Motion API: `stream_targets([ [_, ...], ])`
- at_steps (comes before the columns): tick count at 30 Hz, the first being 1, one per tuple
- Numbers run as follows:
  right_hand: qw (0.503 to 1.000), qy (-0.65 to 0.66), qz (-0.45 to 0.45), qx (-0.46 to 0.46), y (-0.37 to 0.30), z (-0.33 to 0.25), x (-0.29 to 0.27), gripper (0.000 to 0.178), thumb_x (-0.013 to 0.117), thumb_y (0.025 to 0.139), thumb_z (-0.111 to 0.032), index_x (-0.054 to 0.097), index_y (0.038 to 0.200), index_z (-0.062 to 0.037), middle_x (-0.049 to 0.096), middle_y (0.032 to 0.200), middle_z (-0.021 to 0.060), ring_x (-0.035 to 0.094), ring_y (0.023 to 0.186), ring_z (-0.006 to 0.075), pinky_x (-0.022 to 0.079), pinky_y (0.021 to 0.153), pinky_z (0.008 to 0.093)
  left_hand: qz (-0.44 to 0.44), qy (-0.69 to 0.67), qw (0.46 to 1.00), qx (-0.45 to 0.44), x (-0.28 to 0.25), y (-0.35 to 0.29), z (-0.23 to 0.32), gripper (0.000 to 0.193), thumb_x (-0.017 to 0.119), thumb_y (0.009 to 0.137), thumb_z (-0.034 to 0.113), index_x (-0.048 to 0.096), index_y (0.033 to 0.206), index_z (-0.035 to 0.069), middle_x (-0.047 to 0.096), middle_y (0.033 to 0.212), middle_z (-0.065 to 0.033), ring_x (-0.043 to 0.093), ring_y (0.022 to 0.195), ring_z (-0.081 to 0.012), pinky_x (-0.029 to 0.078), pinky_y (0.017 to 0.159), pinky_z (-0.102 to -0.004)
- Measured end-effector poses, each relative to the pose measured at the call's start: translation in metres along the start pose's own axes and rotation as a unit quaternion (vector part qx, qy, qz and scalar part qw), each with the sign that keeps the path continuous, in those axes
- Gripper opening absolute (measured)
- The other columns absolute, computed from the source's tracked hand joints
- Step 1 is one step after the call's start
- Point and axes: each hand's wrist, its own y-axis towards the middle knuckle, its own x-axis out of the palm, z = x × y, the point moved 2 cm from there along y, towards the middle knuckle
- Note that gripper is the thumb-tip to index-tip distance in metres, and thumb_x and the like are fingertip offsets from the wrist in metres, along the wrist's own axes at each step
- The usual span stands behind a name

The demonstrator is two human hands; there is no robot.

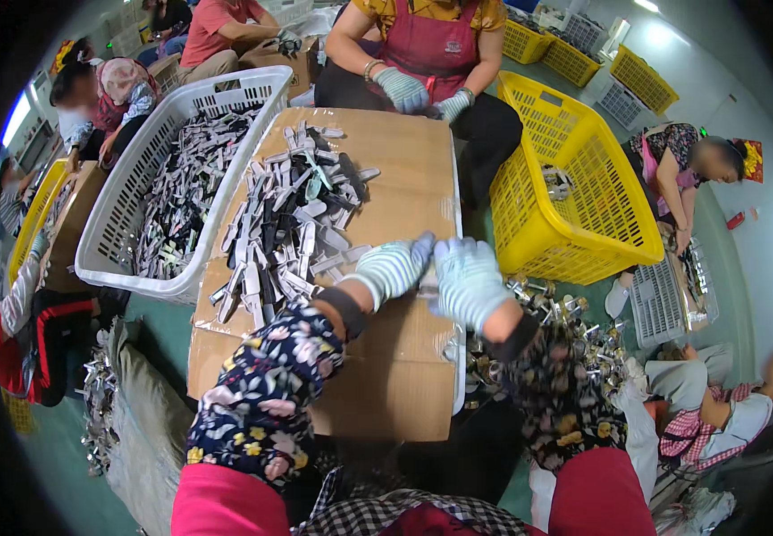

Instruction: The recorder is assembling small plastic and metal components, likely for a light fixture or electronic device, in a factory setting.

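Note:
My left hand (394,268) and my right hand (469,284), both in striped work gloves, come together over the right part of the cardboard-covered worktop (378,384). Their fingers are closed, with the tips nearly touching. A bit of a pale grey piece (428,283) shows between them; the gloves hide most of it, and its kind is unclear. Left of my hands spreads a pile of grey and black flat, handle-shaped pieces (288,214), a greenish one (314,183) among them. Shiny metal fittings (574,330) lie heaped beside my right forearm.
A white basket (105,241) full of similar pieces stands left of the worktop. To the right is a yellow basket (574,237) with a few metal parts inside. Across sits a person with gloved hands (404,89) at the far edge. Other people work around; a sack (150,393) slumps lower left.

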Motion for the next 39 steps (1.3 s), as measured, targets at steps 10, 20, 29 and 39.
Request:
stream_targets([
  [10,0.968,-0.015,0.248,-0.044,0.055,0.021,-0.007,0.052,0.078,0.053,-0.041,0.065,0.084,-0.0005,0.065,0.086,0.017,0.065,0.079,0.0296,0.049,0.071,0.0379,0.007,0.091,0.992,0.087,-0.027,0.075,-0.014,0.047,0.023,0.093,0.039,0.053,0.113,0.008,0.061,0.104,-0.024,0.055,0.103,-0.0411,0.041,0.091,-0.0438],
  [20,0.996,-0.04,0.068,-0.049,0.096,0.032,-0.028,0.085,0.076,0.052,-0.057,0.054,0.108,0.0035,0.053,0.113,0.0204,0.052,0.106,0.033,0.041,0.091,0.039,0.088,0.142,0.974,0.153,-0.033,0.176,-0.08,0.042,0.026,0.095,0.032,0.051,0.106,0.001,0.062,0.091,-0.0265,0.059,0.094,-0.0393,0.046,0.079,-0.0454],
  [29,0.987,0.116,-0.108,-0.032,0.176,0.102,-0.029,0.068,0.077,0.053,-0.044,0.063,0.101,0.001,0.066,0.1,0.0171,0.064,0.091,0.0286,0.05,0.079,0.0353,0.132,0.104,0.978,0.12,-0.061,0.136,0.006,0.055,0.02,0.095,0.043,0.061,0.11,0.009,0.063,0.105,-0.0189,0.058,0.101,-0.0359,0.044,0.088,-0.0427],
  [39,0.999,0.001,-0.013,-0.034,0.135,0.062,-0.023,0.064,0.075,0.056,-0.041,0.061,0.107,-0.005,0.066,0.102,0.0139,0.064,0.093,0.0269,0.051,0.08,0.0357,0.086,0.079,0.991,0.071,-0.047,0.115,-0.014,0.068,0.014,0.092,0.051,0.061,0.112,0.005,0.057,0.117,-0.0216,0.052,0.112,-0.0361,0.036,0.097,-0.0422],
])
